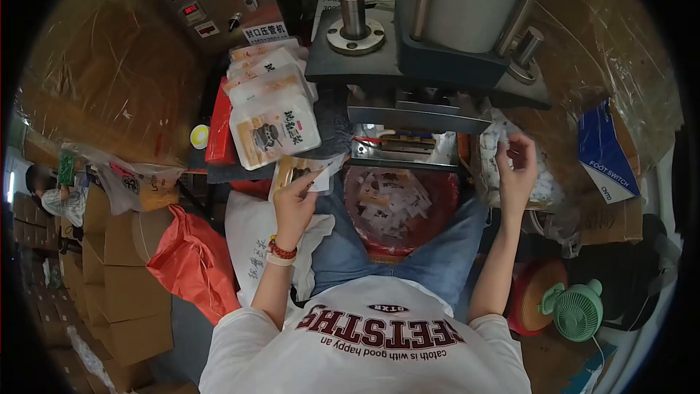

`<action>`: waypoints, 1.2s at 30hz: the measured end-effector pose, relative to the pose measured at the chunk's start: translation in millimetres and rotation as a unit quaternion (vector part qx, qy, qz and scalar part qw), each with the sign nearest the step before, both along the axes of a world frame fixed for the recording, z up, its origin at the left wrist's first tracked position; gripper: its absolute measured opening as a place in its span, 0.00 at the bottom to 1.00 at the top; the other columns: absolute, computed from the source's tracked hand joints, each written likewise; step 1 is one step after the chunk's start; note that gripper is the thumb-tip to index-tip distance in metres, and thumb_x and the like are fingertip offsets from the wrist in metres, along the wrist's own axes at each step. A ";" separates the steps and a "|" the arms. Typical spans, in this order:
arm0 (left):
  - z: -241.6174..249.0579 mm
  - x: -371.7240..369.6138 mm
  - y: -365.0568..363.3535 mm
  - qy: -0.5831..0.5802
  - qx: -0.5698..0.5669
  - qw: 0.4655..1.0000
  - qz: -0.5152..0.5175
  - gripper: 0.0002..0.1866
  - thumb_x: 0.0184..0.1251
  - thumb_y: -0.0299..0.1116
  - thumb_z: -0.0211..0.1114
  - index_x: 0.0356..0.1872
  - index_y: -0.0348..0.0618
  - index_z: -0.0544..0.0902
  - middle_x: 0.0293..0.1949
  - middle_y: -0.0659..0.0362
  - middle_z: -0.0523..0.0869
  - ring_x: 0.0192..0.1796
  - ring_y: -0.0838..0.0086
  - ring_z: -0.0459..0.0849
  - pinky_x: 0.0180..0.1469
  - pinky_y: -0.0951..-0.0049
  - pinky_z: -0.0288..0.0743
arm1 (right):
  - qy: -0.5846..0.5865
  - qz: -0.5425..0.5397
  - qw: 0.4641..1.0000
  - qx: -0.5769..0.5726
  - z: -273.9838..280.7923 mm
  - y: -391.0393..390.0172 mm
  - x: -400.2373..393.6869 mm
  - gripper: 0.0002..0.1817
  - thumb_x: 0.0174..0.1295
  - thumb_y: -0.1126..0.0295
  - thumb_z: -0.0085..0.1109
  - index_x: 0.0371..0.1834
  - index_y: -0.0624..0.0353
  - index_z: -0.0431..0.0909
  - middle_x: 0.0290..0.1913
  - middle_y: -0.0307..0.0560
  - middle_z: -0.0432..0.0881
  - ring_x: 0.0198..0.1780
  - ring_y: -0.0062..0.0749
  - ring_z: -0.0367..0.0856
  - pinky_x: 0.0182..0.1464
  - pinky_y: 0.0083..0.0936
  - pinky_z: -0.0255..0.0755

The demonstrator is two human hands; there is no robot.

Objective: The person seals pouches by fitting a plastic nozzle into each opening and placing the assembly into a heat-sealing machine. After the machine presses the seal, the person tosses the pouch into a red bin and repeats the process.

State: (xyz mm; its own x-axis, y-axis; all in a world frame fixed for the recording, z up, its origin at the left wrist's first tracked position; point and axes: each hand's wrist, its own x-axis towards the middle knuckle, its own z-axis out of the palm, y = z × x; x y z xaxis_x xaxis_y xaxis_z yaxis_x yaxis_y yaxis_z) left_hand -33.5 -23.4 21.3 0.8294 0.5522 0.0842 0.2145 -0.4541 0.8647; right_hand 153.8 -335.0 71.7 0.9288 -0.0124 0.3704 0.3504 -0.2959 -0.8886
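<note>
My left hand [294, 206] is closed on a printed plastic pouch [284, 175], just below a stack of similar pouches [273, 120] on the dark work surface. My right hand [518, 162] is raised over a clear bag of small white pieces [543, 186], its fingers curled with thumb and fingertip close together; whatever they may hold is too small to make out. Between the hands is the metal jaw of a press machine [408, 147]. Beneath it, a red basin [401, 248] between my legs holds many small printed pouches.
A control box [219, 7] stands at the back left, beside large plastic-wrapped cartons [109, 80]. On the right are a blue and white foot switch box [607, 149] and a small green fan [577, 314]. A red bag [195, 263] lies at left. Another person [65, 201] is far left.
</note>
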 end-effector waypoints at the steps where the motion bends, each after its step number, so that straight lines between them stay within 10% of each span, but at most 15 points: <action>1: 6.8 0.0 -7.8 0.003 -0.002 1.000 -0.006 0.17 0.49 0.17 0.58 0.42 0.36 0.85 0.44 0.52 0.87 0.47 0.61 0.86 0.48 0.72 0.78 | -0.007 0.077 0.984 0.163 7.0 5.6 -15.7 0.10 0.61 0.83 0.57 0.44 0.61 0.72 0.45 0.44 0.76 0.48 0.22 0.77 0.48 0.19 0.72; 5: 20.4 2.0 -40.4 -0.167 0.031 0.983 -0.065 0.18 0.48 0.16 0.56 0.42 0.37 0.85 0.44 0.53 0.88 0.51 0.62 0.85 0.52 0.70 0.77 | 0.050 0.328 0.869 0.368 27.4 42.6 -86.2 0.18 0.60 0.85 0.57 0.53 0.65 0.71 0.53 0.51 0.71 0.52 0.36 0.79 0.54 0.27 0.74; 9: 43.8 3.3 -61.9 -0.189 0.184 0.957 -0.122 0.19 0.46 0.16 0.56 0.41 0.40 0.86 0.43 0.55 0.88 0.51 0.61 0.85 0.52 0.68 0.78 | -0.166 0.348 0.922 0.042 2.5 70.7 -88.2 0.15 0.54 0.84 0.62 0.45 0.60 0.82 0.46 0.50 0.80 0.55 0.42 0.80 0.63 0.43 0.67; 15: 52.8 9.1 -63.7 -0.201 0.199 0.929 -0.240 0.17 0.47 0.19 0.57 0.40 0.39 0.86 0.43 0.54 0.88 0.46 0.60 0.87 0.47 0.68 0.80 | -0.106 0.405 0.907 0.048 11.8 57.4 -80.4 0.10 0.52 0.77 0.66 0.39 0.56 0.83 0.39 0.39 0.86 0.52 0.37 0.82 0.70 0.49 0.49; 17: 36.8 13.5 -67.8 -0.145 0.027 0.949 -0.278 0.16 0.50 0.19 0.58 0.41 0.37 0.86 0.42 0.52 0.87 0.46 0.59 0.87 0.46 0.70 0.80 | -0.054 0.419 0.903 0.077 2.2 56.2 -80.0 0.10 0.53 0.75 0.67 0.39 0.56 0.82 0.38 0.37 0.86 0.51 0.37 0.82 0.71 0.49 0.48; 20: -15.9 32.5 -75.1 -0.064 -0.103 0.964 -0.236 0.07 0.63 0.27 0.66 0.37 0.34 0.86 0.36 0.57 0.89 0.35 0.77 0.86 0.38 0.79 0.78 | 0.017 0.258 0.963 -0.081 -14.3 58.9 -77.1 0.16 0.55 0.70 0.68 0.47 0.59 0.78 0.47 0.41 0.83 0.52 0.37 0.80 0.68 0.42 0.55; 25: -21.4 66.5 -91.1 -0.005 -0.401 0.907 -0.130 0.13 0.67 0.35 0.65 0.35 0.32 0.85 0.31 0.61 0.87 0.31 0.85 0.80 0.34 0.82 0.76 | -0.028 0.053 0.998 0.023 15.0 33.8 -55.5 0.16 0.58 0.71 0.64 0.49 0.62 0.77 0.49 0.49 0.80 0.55 0.41 0.76 0.60 0.28 0.67; 28: -5.9 96.4 -83.6 -0.024 -0.502 0.858 -0.108 0.12 0.67 0.34 0.66 0.38 0.31 0.84 0.35 0.58 0.87 0.33 0.82 0.83 0.35 0.80 0.77 | -0.108 -0.071 0.966 -0.225 16.6 3.1 -20.9 0.15 0.57 0.71 0.63 0.47 0.62 0.78 0.46 0.49 0.80 0.49 0.45 0.75 0.54 0.34 0.69; 34: -10.2 106.0 -69.6 -0.014 -0.526 0.839 -0.140 0.13 0.67 0.35 0.65 0.40 0.31 0.83 0.37 0.55 0.87 0.38 0.78 0.86 0.39 0.78 0.79 | -0.065 -0.021 0.900 -0.431 -40.1 -8.4 18.6 0.15 0.54 0.77 0.59 0.46 0.60 0.79 0.43 0.49 0.80 0.48 0.48 0.75 0.51 0.39 0.69; 36: -9.8 102.5 -61.2 -0.026 -0.276 0.944 -0.177 0.15 0.66 0.38 0.66 0.40 0.33 0.83 0.34 0.57 0.88 0.37 0.74 0.87 0.37 0.77 0.78 | -0.072 -0.014 0.889 -0.452 -41.4 -10.4 16.6 0.14 0.54 0.76 0.58 0.45 0.59 0.79 0.43 0.48 0.79 0.47 0.47 0.75 0.50 0.38 0.69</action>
